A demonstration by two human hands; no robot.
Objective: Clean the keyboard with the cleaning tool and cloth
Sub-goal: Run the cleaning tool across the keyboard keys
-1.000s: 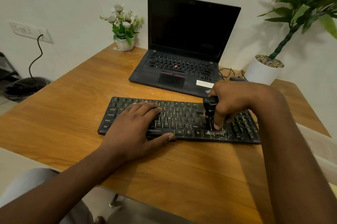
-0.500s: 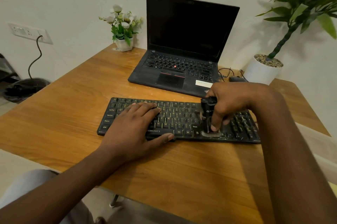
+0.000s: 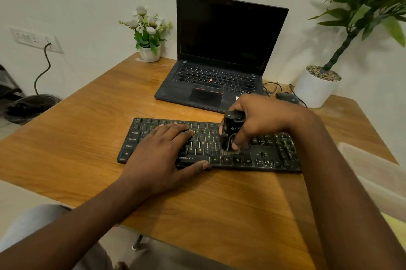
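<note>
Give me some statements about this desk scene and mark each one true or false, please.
1. The right hand holds a black cleaning tool on the keyboard. True.
2. The left hand lies flat on the keyboard. True.
3. The laptop screen shows a bright picture. False: it is dark.
4. A cloth covers the keyboard. False: no cloth is visible.
5. The flower pot stands left of the laptop. True.
</note>
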